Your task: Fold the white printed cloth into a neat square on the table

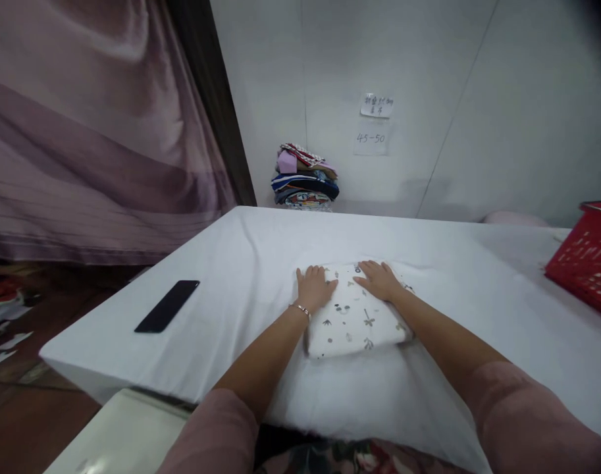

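Observation:
A folded white cloth [352, 319] with small printed plants and other motifs lies near the front of the white-covered table [221, 263]. On its far left corner rests my left hand [314, 288], fingers spread and palm down. My right hand [380, 280] lies flat on the far right part of the same cloth, its fingers stretched out. Neither hand grips the fabric. Parts of the cloth's far edge are hidden under both hands.
A black phone [167, 306] lies on the table's left side. At the right edge stands a red plastic basket [589, 257]. Folded fabrics [305, 178] are stacked beyond the back edge, by the wall. A pale surface [125, 431] sits below the front left edge.

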`<state>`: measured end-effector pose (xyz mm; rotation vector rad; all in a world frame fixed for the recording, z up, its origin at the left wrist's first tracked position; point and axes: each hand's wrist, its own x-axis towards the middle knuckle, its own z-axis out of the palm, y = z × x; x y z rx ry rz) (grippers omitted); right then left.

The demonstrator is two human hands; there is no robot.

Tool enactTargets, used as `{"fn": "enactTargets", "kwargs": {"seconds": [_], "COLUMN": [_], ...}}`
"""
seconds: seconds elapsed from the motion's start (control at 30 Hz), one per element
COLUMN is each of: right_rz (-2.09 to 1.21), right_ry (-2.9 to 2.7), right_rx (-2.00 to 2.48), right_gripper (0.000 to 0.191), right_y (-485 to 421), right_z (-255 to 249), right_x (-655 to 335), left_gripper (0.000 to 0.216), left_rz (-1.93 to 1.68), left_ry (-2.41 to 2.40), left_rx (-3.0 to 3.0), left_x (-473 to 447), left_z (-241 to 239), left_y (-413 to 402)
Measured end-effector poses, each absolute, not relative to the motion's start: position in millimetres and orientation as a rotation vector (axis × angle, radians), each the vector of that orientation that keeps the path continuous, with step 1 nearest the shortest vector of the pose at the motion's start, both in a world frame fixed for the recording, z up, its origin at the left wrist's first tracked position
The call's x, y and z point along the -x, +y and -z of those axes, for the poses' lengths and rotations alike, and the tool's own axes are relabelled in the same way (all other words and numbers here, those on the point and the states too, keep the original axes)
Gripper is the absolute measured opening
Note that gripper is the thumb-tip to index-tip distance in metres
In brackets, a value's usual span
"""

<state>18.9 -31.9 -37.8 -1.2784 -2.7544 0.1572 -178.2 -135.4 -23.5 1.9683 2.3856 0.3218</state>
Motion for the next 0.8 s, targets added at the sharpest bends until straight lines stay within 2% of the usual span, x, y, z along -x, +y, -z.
{"fn": "enactTargets", "kwargs": {"seconds": [0.4, 0.8], "right_rz": [-0.240, -0.610], "right_ry": [-2.741, -2.489], "right_rx": [1.423, 1.486], "right_gripper": [0.067, 0.066], "right_y": [-20.7, -17.1], "right_z": [24.5, 11.5], "right_x": [-31.7, -45.8], "left_gripper": [0.059, 0.061], "left_rz": [-0.379, -0.308], "left_ry": [2.281, 2.247], "left_rx": [-2.050, -2.025], "left_x": [181.0, 182.1], "left_z": [30.7, 27.0], "left_y": [-131.7, -129.8]}}
